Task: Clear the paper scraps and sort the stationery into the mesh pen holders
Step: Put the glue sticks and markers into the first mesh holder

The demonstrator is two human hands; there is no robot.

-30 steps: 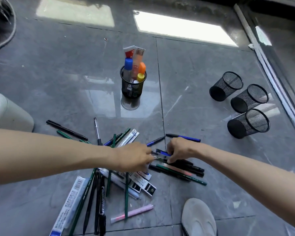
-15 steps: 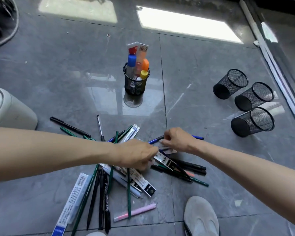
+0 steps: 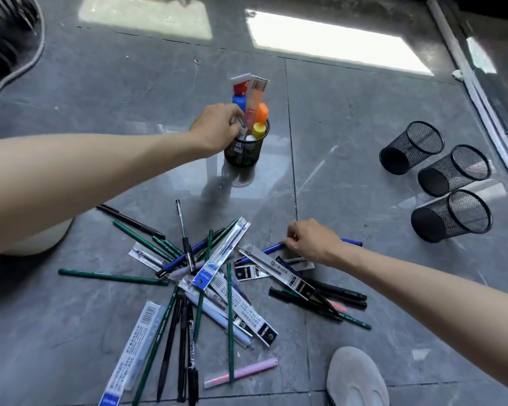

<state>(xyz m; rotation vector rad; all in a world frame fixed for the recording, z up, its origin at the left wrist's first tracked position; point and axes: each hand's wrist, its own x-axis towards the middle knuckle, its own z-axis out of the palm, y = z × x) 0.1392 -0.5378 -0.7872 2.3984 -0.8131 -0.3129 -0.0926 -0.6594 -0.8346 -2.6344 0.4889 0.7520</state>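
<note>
My left hand (image 3: 214, 127) reaches out over the far side of the floor (image 3: 364, 127), fingers curled and pinching a small clear packet (image 3: 241, 128) at the rim of the upright mesh pen holder (image 3: 242, 152); the packet is too blurred for me to read. That holder stands on a tile seam and already carries an orange marker (image 3: 261, 112), a yellow-capped one (image 3: 258, 131), a blue cap (image 3: 238, 100) and two tall carded packets (image 3: 254, 89) sticking up above the rim. My right hand (image 3: 311, 240) is down on the floor nearer to me, its fingers closed in a pinch on a blue pen (image 3: 269, 249) that lies flat, one end poking out past my wrist. Just beside and under that hand lies the scattered pile: long refill packets (image 3: 217, 259) crossing each other, green pencils (image 3: 112, 276) fanned out to the left, black pens (image 3: 340, 294) bunched to the right, and a pink highlighter (image 3: 241, 372) lying apart at the near side with a green pencil across it. Well apart from the pile, toward the floor's right edge beside the metal track, three empty mesh holders (image 3: 449, 215) lie tipped on their sides, close together in a row. A white bin (image 3: 41, 238) shows under my left forearm at the left edge, and the toe of my grey shoe (image 3: 355, 379) sits at the near edge.
</note>
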